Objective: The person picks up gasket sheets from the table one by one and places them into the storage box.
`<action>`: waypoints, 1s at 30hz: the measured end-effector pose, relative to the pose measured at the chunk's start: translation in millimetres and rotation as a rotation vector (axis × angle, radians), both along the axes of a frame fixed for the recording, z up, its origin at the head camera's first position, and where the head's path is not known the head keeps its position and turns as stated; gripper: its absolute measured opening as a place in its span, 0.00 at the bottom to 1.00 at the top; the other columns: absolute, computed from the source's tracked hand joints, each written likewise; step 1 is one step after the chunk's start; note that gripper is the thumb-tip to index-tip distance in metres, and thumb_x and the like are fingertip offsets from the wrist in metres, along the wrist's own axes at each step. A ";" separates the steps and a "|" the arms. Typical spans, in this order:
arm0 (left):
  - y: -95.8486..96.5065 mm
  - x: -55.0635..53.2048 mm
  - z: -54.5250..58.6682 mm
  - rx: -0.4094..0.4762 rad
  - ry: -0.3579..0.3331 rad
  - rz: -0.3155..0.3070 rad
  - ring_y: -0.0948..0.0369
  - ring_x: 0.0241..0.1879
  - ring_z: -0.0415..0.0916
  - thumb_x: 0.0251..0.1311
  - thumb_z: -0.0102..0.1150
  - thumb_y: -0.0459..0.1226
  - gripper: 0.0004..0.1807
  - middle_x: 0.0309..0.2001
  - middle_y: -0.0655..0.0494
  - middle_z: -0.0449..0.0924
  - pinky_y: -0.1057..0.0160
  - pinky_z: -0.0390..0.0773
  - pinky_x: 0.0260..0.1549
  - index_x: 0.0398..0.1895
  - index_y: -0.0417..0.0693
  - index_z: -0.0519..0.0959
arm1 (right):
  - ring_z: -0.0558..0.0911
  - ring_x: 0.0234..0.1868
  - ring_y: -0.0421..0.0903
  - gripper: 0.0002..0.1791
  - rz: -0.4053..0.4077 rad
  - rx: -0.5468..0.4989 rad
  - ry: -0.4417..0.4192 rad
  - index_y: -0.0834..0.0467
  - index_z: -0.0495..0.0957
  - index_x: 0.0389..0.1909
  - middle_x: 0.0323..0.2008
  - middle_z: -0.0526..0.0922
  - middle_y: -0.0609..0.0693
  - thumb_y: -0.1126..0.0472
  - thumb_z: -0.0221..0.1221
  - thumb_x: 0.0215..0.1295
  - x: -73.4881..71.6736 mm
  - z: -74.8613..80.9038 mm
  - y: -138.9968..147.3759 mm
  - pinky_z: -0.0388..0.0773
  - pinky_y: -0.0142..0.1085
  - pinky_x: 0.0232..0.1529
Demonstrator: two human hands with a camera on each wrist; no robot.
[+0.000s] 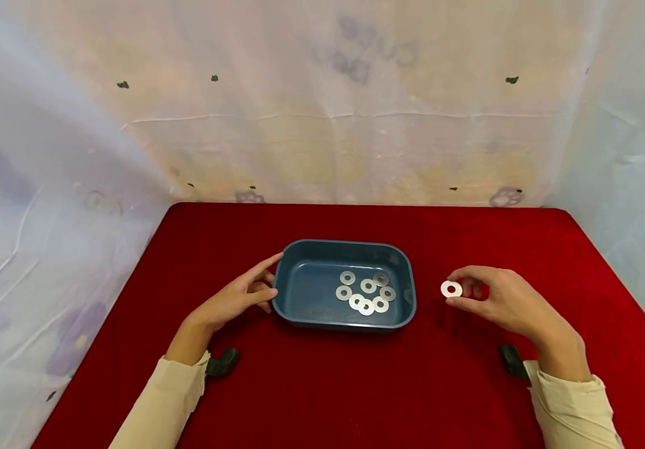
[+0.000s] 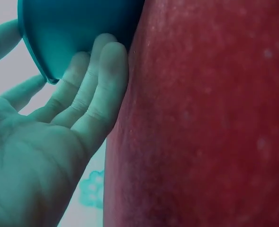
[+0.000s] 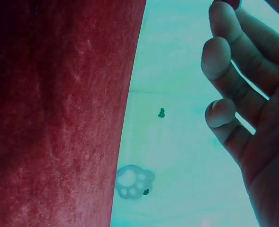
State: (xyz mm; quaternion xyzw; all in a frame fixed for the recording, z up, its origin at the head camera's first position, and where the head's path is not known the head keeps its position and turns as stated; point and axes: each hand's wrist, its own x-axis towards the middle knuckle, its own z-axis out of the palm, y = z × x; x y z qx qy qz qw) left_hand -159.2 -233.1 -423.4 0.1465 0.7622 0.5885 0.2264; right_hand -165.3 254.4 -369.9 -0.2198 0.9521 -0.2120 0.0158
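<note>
A dark blue rectangular tub (image 1: 345,251) stands on the red cloth, with several flat metal washers (image 1: 368,286) lying on the right side of its floor. My left hand (image 1: 232,304) rests against the tub's left end, index fingertip and thumb at the rim. In the left wrist view the other fingers (image 2: 106,90) lie nearly straight along the outer wall. To the right of the tub, my right hand (image 1: 504,301) pinches one metal washer (image 1: 445,289) between thumb and index finger, above the cloth. In the right wrist view the remaining fingers (image 3: 216,59) are bent, and the washer is mostly out of frame.
Red cloth (image 1: 322,393) covers the table, which has rounded far corners. Pale patterned curtains (image 1: 311,149) hang behind it and at both sides. Dark devices are strapped at the left wrist (image 1: 223,363) and the right wrist (image 1: 513,362).
</note>
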 end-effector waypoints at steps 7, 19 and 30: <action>2.2 3.4 4.6 -0.004 0.019 -0.010 0.52 0.46 0.78 0.72 0.55 0.41 0.39 0.58 0.36 0.70 0.57 0.82 0.44 0.80 0.59 0.48 | 0.74 0.30 0.38 0.17 0.005 0.010 0.011 0.46 0.83 0.45 0.27 0.76 0.37 0.47 0.72 0.56 -0.7 2.4 -1.9 0.72 0.29 0.31; 0.7 1.2 1.4 0.000 -0.005 -0.004 0.52 0.46 0.78 0.73 0.54 0.42 0.38 0.57 0.37 0.70 0.58 0.82 0.45 0.80 0.62 0.49 | 0.74 0.30 0.36 0.16 0.036 -0.005 0.063 0.44 0.83 0.44 0.27 0.76 0.36 0.47 0.72 0.56 -3.4 10.7 -9.4 0.73 0.29 0.32; -2.8 -1.4 -0.1 -0.014 -0.014 0.006 0.50 0.46 0.77 0.72 0.55 0.42 0.39 0.57 0.37 0.70 0.59 0.82 0.45 0.80 0.66 0.48 | 0.75 0.31 0.38 0.17 0.051 -0.005 0.071 0.45 0.83 0.46 0.28 0.77 0.36 0.48 0.72 0.57 -6.0 16.1 -17.2 0.74 0.30 0.33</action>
